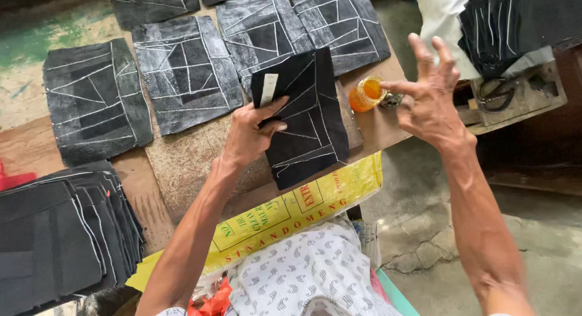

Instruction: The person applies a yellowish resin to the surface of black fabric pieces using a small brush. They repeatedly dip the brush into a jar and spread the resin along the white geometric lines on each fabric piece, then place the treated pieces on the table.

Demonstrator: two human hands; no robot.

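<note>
Your left hand (254,131) pinches a black panel (306,119) marked with white chalk lines, thumb on top and fingers curled under its near edge; a small pale strip (268,89) lies on the panel just past your thumb. Your right hand (427,95) is open and holds nothing, fingers spread, the forefinger stretched toward a small orange jar (365,93) that stands just beside its tip on the worktable (182,164).

Beyond your left hand, several like panels (185,73) lie flat in a row, side by side, their faces greyed over and lined; these look already treated. The one you hold is darker and seems not yet done. Off to the outer side of your left forearm sits a stack of dark pieces (60,231), which I judge to be work still waiting. Past your right hand, another pile of dark panels (497,25) rests on a wooden stand, with scissors (497,93) below it.

The jar's contents are not clear, and something small and dark just beside it is too blurred to name. Whether your forefinger carries anything from the jar cannot be told. The far panels and both stacks are cut off by the frame, so their count is unknown. A yellow sack (291,210) hangs below the table edge, near your lap.
</note>
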